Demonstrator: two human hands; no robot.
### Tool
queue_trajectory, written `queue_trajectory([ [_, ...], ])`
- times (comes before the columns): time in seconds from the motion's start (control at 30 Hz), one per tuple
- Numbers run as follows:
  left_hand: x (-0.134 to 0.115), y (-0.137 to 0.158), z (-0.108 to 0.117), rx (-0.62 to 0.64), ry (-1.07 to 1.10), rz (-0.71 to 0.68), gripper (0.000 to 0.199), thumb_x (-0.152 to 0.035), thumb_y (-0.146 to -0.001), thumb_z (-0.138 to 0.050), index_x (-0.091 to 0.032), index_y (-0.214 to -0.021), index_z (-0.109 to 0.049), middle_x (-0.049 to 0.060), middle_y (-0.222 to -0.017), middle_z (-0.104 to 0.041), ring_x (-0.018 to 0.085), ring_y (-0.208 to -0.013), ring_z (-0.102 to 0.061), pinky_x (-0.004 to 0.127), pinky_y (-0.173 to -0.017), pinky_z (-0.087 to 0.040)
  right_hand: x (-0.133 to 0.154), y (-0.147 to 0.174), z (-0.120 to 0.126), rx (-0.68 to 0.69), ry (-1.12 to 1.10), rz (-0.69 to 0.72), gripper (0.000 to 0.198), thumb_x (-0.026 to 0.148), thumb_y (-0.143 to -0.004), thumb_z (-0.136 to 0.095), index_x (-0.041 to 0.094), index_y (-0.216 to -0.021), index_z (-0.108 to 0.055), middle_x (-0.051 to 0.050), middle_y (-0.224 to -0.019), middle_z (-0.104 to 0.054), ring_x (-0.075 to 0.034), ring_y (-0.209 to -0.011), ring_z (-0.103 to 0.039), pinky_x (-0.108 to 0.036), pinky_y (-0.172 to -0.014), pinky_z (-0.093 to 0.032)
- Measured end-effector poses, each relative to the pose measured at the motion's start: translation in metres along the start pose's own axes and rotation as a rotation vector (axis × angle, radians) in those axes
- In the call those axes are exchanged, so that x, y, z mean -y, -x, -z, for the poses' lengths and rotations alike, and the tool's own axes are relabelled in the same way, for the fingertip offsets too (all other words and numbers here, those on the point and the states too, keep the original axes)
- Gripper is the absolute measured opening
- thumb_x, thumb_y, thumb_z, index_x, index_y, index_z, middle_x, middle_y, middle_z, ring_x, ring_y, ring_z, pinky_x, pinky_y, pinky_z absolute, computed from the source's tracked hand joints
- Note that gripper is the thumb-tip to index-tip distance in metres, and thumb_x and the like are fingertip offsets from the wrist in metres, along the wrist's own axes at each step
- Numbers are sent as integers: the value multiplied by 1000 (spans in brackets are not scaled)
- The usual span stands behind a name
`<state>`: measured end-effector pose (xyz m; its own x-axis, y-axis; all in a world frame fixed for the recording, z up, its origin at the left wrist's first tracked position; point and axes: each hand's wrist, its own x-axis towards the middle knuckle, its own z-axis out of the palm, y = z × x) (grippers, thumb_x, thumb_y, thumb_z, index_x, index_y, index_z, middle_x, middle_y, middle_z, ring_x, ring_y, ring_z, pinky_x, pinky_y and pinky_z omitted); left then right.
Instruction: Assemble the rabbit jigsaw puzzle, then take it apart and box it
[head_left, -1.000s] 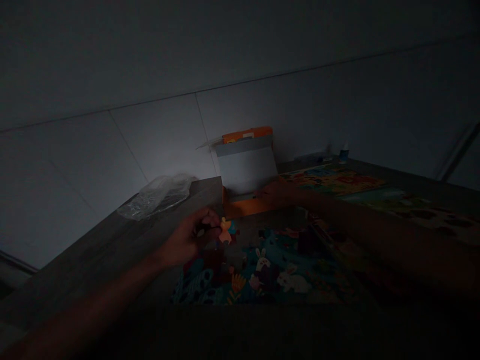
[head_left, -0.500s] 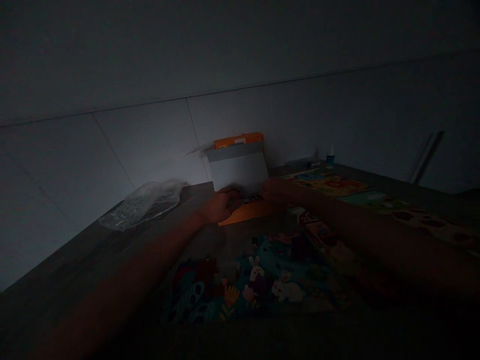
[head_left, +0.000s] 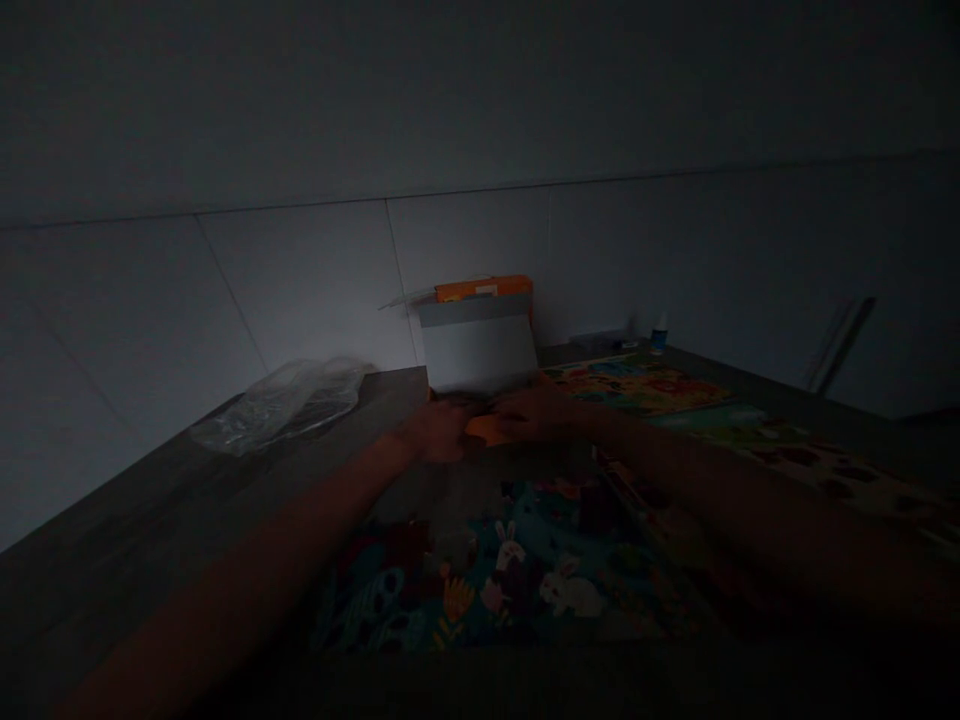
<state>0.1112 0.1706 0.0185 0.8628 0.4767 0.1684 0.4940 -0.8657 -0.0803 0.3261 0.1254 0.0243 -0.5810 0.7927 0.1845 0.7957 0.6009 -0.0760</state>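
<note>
An orange box [head_left: 491,431] stands at the far side of the table, its lid [head_left: 480,345] raised and showing a pale inner face. Both of my hands are at the box's front opening. My left hand [head_left: 442,430] is at its left side, and my right hand [head_left: 525,412] reaches over its front right edge. Blur and darkness hide the fingers, so whatever they touch inside does not show. Nearer to me lies a partly assembled jigsaw puzzle [head_left: 510,570] with white rabbits and flowers on teal, with gaps at its upper left.
A crumpled clear plastic bag [head_left: 281,405] lies on the table to the left. More colourful puzzle pictures [head_left: 652,388] spread along the right. A small bottle [head_left: 659,335] stands at the back right. Behind the raised lid is another orange box [head_left: 487,287], near the wall [head_left: 315,280].
My hands have shifted slightly down at the box's front, the right one moving over its front edge. The view has tilted a little. The puzzle looks the same.
</note>
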Motion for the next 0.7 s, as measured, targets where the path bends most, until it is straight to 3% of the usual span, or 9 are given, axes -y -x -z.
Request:
queue_trajectory([
  [0.07, -1, 0, 1, 5, -8, 11, 50, -37, -86, -60, -17, -131, -56, 14, -133, -59, 31, -120, -58, 40, -103, -44, -1, -1, 0, 8, 82, -115, 50, 47, -98, -38, 13, -94, -74, -14, -90, -72, -25, -84, -66, -35, -81, -47],
  [0.13, 0, 1, 4, 18, -13, 10, 48, -34, -85, -61, -15, -129, -58, 15, -133, -59, 32, -119, -58, 40, -102, -43, -2, 0, 0, -7, 150, -183, 57, 49, -99, -35, 11, -83, -74, -16, -81, -70, -26, -80, -66, -37, -79, -46],
  [0.3, -1, 12, 36, 91, 15, -89, 37, -34, -86, -64, -11, -115, -66, 15, -120, -66, 29, -110, -62, 34, -95, -47, 11, 25, 10, -140, 271, -198, 32, 31, -95, -49, 10, -111, -67, -19, -118, -61, -30, -112, -54, -42, -96, -38],
  [0.4, -13, 19, 62, 82, 42, -133, 29, -29, -84, -66, -16, -110, -68, 10, -111, -69, 25, -103, -64, 31, -89, -48, 36, 57, 18, -218, 310, -137, 23, 20, -91, -50, 11, -104, -67, -17, -107, -62, -28, -103, -56, -41, -89, -42],
  [0.47, -27, 24, 71, 89, 70, -127, 22, -31, -87, -63, -16, -102, -70, 8, -103, -71, 23, -92, -66, 30, -81, -49, 55, 82, 20, -190, 243, -137, 22, 30, -89, -56, 14, -100, -67, -14, -101, -63, -27, -95, -58, -39, -81, -44],
  [0.6, -65, 30, 58, 147, 164, -148, 37, -46, -82, -69, -17, -105, -68, 9, -107, -70, 25, -91, -67, 32, -77, -51, 79, 121, 11, 17, 84, -319, 42, 53, -76, -69, 18, -100, -64, -11, -99, -63, -28, -86, -59, -40, -72, -46],
  [0.7, -89, 32, 31, 144, 113, -166, 51, -53, -82, -67, -13, -114, -64, 17, -121, -62, 32, -102, -64, 38, -81, -53, 77, 127, -5, -43, 55, -357, 48, 59, -77, -67, 18, -100, -62, -12, -106, -59, -30, -94, -56, -41, -76, -46],
])
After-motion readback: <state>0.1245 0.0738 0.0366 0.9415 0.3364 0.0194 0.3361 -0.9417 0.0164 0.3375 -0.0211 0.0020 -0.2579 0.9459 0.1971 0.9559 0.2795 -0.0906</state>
